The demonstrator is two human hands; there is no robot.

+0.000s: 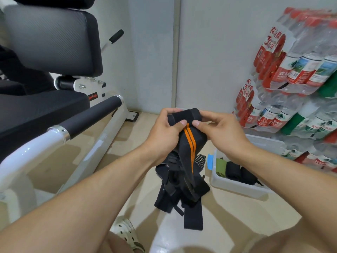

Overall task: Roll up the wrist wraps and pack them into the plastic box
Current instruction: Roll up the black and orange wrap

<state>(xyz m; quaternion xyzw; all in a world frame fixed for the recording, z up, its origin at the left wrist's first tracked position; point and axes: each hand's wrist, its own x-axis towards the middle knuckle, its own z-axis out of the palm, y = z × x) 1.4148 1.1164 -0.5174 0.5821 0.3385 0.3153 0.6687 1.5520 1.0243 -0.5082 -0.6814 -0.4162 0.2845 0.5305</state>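
Observation:
A black wrist wrap with orange stripes (189, 141) is held up over the floor. My left hand (164, 130) and my right hand (218, 132) both pinch its partly rolled upper end, thumbs pressing on the stripes, and its tail hangs down. Below it a pile of loose black wraps (180, 189) lies on the floor. The clear plastic box (235, 187) stands to the right, with a green roll (221, 166) and two black rolls (240, 172) inside.
A white gym machine with black pads and a padded bar (87, 117) fills the left. Shrink-wrapped packs of water bottles (295, 84) are stacked on the right, behind the box. My shoe (127, 234) shows at the bottom.

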